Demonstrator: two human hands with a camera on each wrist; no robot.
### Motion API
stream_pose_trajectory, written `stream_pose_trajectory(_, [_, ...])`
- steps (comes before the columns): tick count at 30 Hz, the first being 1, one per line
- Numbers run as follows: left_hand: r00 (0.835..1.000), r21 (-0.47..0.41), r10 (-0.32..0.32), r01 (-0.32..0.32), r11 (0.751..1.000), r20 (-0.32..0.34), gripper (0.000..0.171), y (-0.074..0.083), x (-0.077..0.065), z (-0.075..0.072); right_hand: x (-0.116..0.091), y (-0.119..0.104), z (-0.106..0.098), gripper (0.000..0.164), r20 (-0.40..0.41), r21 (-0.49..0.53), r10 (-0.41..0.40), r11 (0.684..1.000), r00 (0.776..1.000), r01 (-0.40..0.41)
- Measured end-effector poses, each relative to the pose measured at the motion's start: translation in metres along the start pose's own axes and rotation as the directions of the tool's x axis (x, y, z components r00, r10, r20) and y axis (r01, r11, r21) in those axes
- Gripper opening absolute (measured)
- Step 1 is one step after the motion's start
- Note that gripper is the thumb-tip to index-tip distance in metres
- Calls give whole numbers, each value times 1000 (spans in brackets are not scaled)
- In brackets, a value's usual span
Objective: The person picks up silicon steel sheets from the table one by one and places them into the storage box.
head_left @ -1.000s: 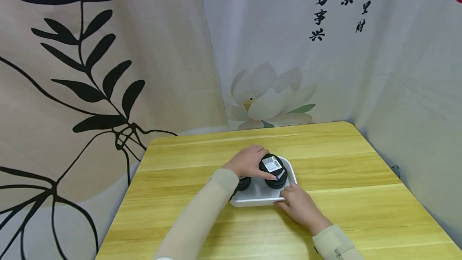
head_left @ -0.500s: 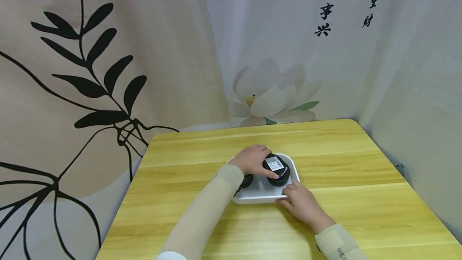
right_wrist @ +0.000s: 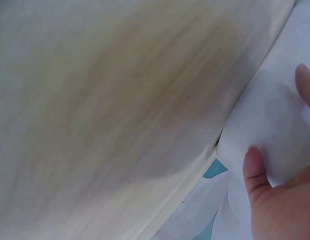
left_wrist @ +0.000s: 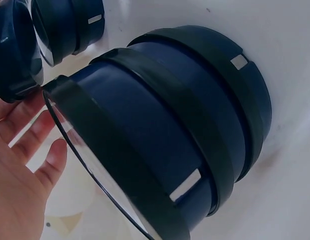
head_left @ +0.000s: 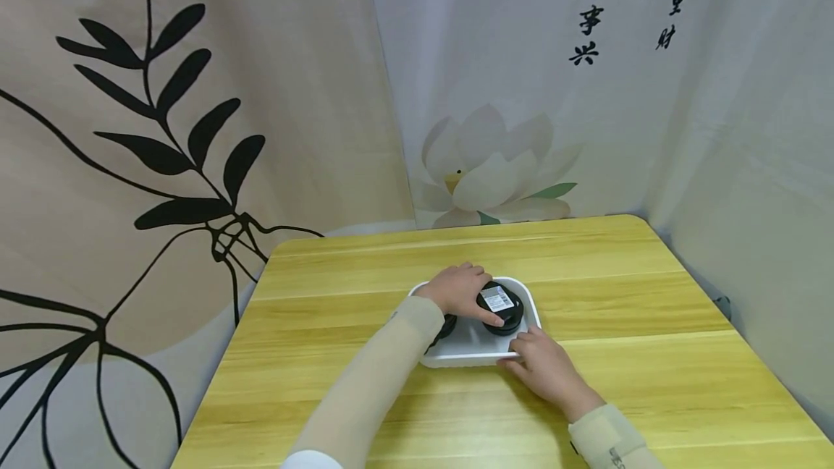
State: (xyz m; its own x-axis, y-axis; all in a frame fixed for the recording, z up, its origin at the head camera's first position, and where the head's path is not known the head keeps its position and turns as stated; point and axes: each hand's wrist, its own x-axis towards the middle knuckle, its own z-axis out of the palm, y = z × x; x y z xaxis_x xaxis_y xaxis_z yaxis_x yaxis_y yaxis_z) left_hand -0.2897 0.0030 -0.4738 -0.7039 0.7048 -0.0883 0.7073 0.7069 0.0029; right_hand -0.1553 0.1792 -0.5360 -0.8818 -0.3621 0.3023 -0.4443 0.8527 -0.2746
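Note:
A white tray (head_left: 470, 358) with raised walls lies on the table. My left hand (head_left: 456, 291) reaches over it and grips a round black container (head_left: 498, 300) with a white label, thumb at its near side. This container sits over another dark round piece at the tray's right end. Farther left, dark round pieces (head_left: 447, 326) are partly hidden by the left wrist; a banded dark stack (left_wrist: 160, 115) fills the left wrist view. My right hand (head_left: 544, 368) pinches the tray's near right corner, with the thumb (right_wrist: 255, 170) against the white wall.
The wooden table (head_left: 651, 353) extends around the tray on all sides. Behind it hang cloth curtains (head_left: 313, 93) with printed black leaves, a pale lotus and writing.
The labelled black container in my left hand has settled slightly lower over the piece beneath it. My right hand keeps its hold on the tray corner. The head view has shifted a little.

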Motion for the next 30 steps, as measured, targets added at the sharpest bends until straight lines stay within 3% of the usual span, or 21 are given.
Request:
stream_pose_trajectory(22, [1000, 55, 11, -12, 998, 21, 98, 8, 2, -3, -1, 2, 2, 22, 14, 7, -3, 1000, 1000, 3])
stream_pose_trajectory(30, [1000, 81, -3, 3, 997, 9, 106, 12, 6, 2, -2, 4, 2, 22, -23, -7, -27, 1000, 999, 27])
